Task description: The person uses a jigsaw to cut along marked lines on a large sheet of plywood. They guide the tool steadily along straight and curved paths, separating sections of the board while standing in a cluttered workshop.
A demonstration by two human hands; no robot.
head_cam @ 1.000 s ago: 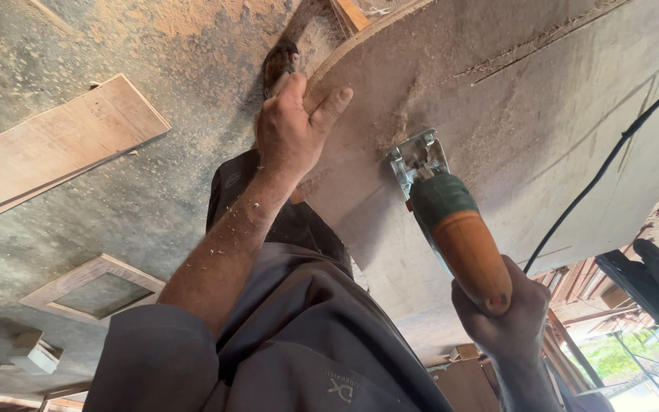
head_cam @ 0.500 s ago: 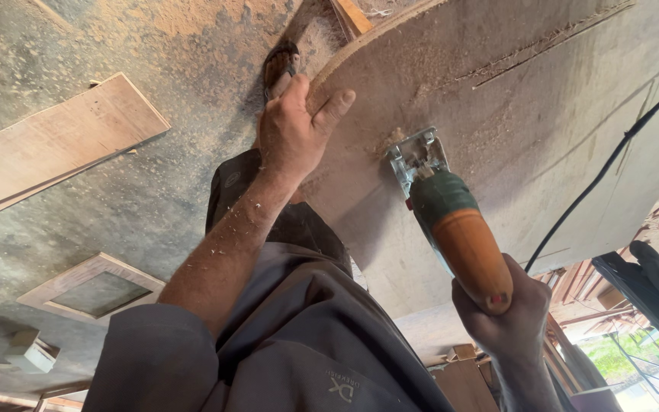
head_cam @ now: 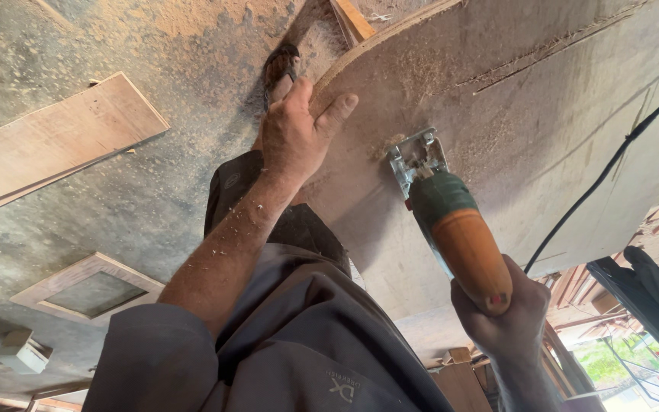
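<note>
Dusty, curved-edged grey-brown wooden board [head_cam: 543, 130], sawdust-strewn, pinned at its rim by the flat left hand [head_cam: 297, 130]; right hand [head_cam: 506, 314] wrapped around an orange-and-green jigsaw [head_cam: 451, 221] standing on the board just beside it.

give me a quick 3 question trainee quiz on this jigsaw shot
1. True or false: the left hand presses on the board's curved edge.
2. Which hand grips the jigsaw? A left B right C neither
3. What lies scattered on the floor and board?

Key: 1 true. 2 B, the right hand holds the orange handle. 3 sawdust.
</note>
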